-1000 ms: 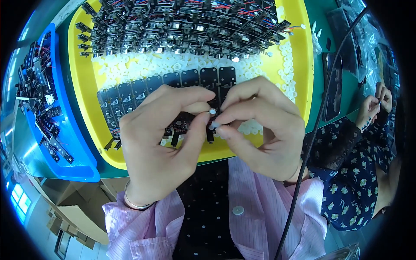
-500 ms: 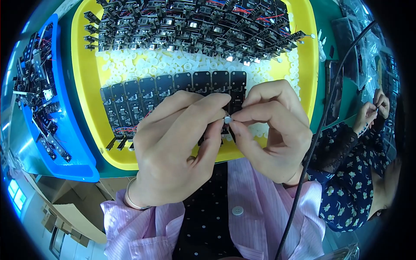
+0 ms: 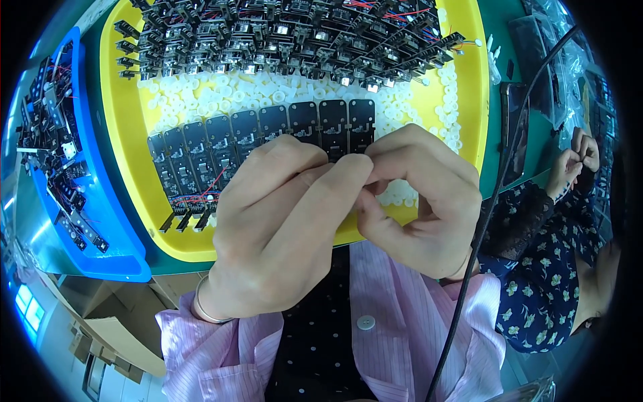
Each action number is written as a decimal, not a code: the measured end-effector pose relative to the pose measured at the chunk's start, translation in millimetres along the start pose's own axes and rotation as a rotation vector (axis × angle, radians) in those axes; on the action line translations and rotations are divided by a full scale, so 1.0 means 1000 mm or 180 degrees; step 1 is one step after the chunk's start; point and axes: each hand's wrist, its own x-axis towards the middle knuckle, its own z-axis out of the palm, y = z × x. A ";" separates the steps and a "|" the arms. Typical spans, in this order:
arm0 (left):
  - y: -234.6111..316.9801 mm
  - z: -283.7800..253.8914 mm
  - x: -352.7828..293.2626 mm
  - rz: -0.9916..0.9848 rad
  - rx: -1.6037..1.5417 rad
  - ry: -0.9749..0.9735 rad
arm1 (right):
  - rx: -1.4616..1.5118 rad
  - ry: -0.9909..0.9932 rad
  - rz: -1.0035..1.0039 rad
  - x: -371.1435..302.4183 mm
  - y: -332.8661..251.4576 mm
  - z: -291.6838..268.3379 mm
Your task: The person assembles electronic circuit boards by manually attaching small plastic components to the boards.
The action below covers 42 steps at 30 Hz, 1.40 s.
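My left hand (image 3: 281,228) and my right hand (image 3: 422,201) meet fingertip to fingertip above the near edge of a yellow tray (image 3: 120,134). The thumbs and forefingers pinch together at one spot; what they hold is hidden by the fingers. Just behind the hands a row of several black circuit boards (image 3: 261,127) lies side by side in the tray, some with thin red wires. Small white plastic rings (image 3: 221,97) are scattered over the tray floor. A dense pile of wired black modules (image 3: 288,33) fills the tray's far side.
A blue tray (image 3: 87,167) with more black modules stands to the left. A black cable (image 3: 495,201) runs down the right side past a dark flat device (image 3: 516,127). A co-worker's hands (image 3: 576,157) work at the far right. Cardboard boxes (image 3: 114,315) sit below the bench.
The small white part seen between my fingertips earlier is now covered as both hands closed tighter together. The hands sit slightly further right and larger in view.
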 end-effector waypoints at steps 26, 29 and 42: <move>0.006 -0.011 0.011 -0.0061 0.0695 -0.1130 | -0.1899 -0.0344 0.0527 -0.018 0.016 -0.029; 0.008 -0.009 0.019 -0.0078 0.0906 -0.1633 | -0.1661 -0.0528 0.0213 -0.016 0.022 -0.033; -0.006 -0.021 0.000 -0.0471 0.0164 -0.0808 | 0.0137 0.0600 0.0492 -0.021 0.004 -0.010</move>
